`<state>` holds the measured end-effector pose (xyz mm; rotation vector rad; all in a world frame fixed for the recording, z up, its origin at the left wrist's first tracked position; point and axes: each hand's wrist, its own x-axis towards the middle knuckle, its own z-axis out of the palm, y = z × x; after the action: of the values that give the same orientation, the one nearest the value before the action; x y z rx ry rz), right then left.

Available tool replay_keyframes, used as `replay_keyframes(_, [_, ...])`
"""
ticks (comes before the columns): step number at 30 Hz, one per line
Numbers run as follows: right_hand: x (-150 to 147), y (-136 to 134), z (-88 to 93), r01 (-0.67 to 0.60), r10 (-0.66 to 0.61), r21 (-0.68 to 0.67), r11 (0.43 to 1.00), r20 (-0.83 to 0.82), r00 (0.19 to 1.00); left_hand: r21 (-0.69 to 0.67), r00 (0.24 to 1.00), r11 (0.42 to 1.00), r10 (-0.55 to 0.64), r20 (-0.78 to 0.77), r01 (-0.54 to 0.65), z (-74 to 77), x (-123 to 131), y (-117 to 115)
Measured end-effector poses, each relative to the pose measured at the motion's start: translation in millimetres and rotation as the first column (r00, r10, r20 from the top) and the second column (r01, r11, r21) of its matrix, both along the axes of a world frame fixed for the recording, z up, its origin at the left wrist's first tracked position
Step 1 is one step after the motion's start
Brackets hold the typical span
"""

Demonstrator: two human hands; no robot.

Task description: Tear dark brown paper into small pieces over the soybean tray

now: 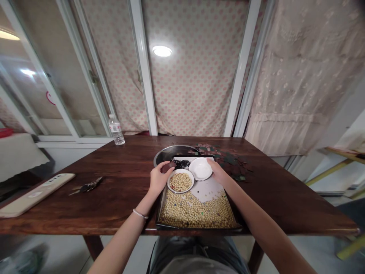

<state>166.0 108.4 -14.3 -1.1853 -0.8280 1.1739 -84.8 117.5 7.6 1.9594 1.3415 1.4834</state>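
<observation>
A black-edged tray (205,195) at the table's front edge holds many pale yellow beans (196,213), with a few coloured bits among them. On its left side stands a white bowl (180,181) of similar beans. My left hand (160,176) pinches a dark reddish-brown round object (169,166) just above that bowl. My right hand (216,172) grips the right rim of an empty white bowl (200,169), thumb over its edge. Black pieces (181,164) lie at the tray's far left, between the hands.
Behind the tray is a metal basin (163,151). Scattered green and reddish pieces (232,161) cover the table (128,205) at back right. A water bottle (116,130), keys (88,185) and a pale phone-shaped object (35,194) are on the left.
</observation>
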Motion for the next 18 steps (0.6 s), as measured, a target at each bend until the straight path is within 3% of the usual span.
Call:
replay_keyframes(9, [11, 2, -6.4, 0.002, -0.021, 0.074, 0.997, 0.247, 0.969, 0.001, 1.0, 1.0, -0.014, -0.017, 0.014, -2.1, 0, 1])
replay_keyframes(18, [19, 8, -13.1, 0.102, -0.13, 0.081, 0.991, 0.544, 0.829, 0.007, 1.0, 1.0, -0.008, -0.026, 0.009, -3.2, 0, 2])
